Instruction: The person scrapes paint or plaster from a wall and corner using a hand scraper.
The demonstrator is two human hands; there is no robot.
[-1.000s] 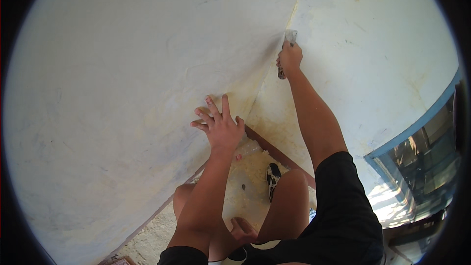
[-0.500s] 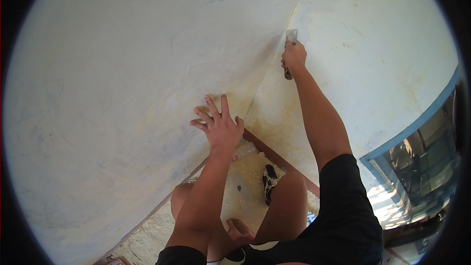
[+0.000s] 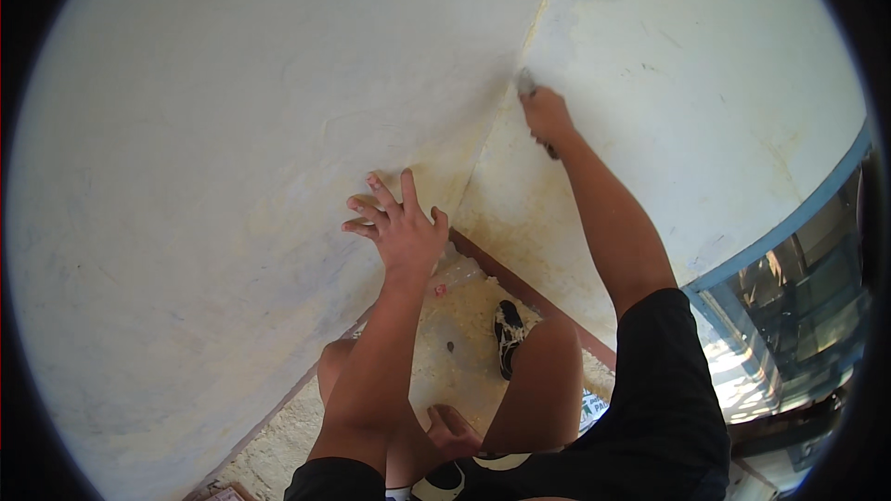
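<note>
Faced two pale walls [image 3: 204, 176] meeting in a corner [image 3: 536, 23]. Held the left hand [image 3: 406, 234] empty, with fingers spread wide, close to the left wall; could not tell whether touching. Gripped a scraper [image 3: 526, 82] by the corner in the curled right hand [image 3: 546, 116]. Had a blue-framed window [image 3: 821, 325] at far right.

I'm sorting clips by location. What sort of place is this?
Likely a room corner under renovation: two stained, pale walls meet at a seam, crumbly debris litters the floor, and the right hand holds a scraper-like tool near the seam.
</note>
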